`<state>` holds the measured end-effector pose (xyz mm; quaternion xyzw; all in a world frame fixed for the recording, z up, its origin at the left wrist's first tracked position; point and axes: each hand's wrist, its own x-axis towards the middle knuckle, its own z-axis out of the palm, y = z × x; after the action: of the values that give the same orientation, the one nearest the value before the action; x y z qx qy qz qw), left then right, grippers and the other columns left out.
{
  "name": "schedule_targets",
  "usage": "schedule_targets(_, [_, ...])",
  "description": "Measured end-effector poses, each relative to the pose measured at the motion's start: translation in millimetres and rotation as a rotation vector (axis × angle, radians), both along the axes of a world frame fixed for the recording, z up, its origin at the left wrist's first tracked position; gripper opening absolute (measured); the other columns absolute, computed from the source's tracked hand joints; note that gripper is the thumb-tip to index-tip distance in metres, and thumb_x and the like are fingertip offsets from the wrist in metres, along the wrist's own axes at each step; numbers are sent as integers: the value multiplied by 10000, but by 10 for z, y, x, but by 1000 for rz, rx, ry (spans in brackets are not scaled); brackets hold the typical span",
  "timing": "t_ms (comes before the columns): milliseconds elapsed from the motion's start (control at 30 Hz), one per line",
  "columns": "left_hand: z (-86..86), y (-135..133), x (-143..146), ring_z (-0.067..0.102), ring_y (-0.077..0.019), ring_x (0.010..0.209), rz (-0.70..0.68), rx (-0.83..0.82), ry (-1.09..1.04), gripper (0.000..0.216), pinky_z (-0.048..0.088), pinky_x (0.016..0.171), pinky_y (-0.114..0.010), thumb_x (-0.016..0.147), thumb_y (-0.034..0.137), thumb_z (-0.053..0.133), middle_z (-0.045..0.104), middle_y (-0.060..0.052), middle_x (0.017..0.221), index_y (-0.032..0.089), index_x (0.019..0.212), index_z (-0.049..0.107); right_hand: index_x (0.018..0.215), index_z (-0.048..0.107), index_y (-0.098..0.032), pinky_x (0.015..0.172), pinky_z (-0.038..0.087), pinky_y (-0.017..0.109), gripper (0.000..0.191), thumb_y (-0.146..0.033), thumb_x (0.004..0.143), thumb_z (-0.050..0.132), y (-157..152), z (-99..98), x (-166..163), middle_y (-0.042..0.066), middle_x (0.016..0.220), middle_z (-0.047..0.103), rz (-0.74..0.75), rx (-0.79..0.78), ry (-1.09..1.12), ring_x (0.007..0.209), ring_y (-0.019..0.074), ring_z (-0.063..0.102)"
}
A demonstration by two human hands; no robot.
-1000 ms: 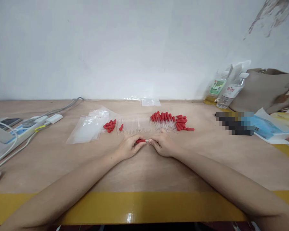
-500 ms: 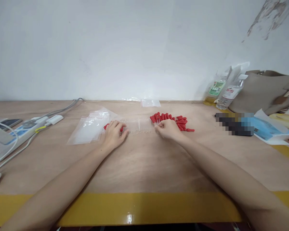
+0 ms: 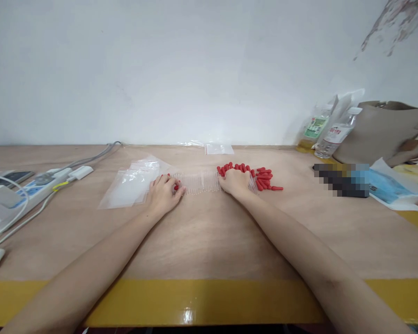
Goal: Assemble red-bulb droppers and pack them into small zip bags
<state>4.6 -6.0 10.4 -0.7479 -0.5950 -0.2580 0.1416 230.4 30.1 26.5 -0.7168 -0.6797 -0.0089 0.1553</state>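
Note:
A row of thin clear tubes [image 3: 201, 182], apparently glass droppers, lies side by side on the table. My left hand [image 3: 164, 192] rests at the row's left end, its fingers curled around a few red rubber bulbs [image 3: 176, 187], which show between thumb and fingers. At the right end my right hand [image 3: 235, 182] is turned knuckles up with fingers bent down; its fingertips and whatever they grip are hidden. Red rubber bulbs [image 3: 264, 178] fitted on clear tubes are lined up behind and to the right of that hand.
Clear zip bags [image 3: 128, 183] lie left of my left hand, and a small bag [image 3: 219, 149] lies by the wall. A power strip [image 3: 31, 192] with cables is at far left. Two bottles [image 3: 337, 133], a beige bag [image 3: 386, 132] and a blue packet [image 3: 386, 185] stand or lie at right.
My right hand has moved slightly left and turned over, knuckles up, covering what its fingertips were pinching. The left hand stays in nearly the same place.

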Motion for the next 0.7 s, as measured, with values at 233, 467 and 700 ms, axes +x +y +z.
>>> schedule_targets(233, [46,-15,-12,494,-259,910,106,-26,28,259,298,767,-370,765,437,500,583,-62,902,207,847,586,750,622,-158,767,267,386,247,-350,757,466,-128,26,-24,83,764,646,94,-11,-22,745,225,579])
schedule_targets(467, [50,-14,-42,503,-265,891,138,-50,61,272,294,753,-370,765,454,480,595,-64,872,199,783,574,766,630,-133,798,267,414,204,-301,723,523,-128,77,-127,122,798,652,51,-121,-7,753,245,590])
schedule_targets(700, [78,-11,-1,519,-266,858,170,-42,47,247,286,743,-376,788,399,437,625,-80,822,182,770,554,825,628,-136,809,286,413,190,-231,729,494,-109,119,-170,128,882,648,16,-188,86,847,257,585])
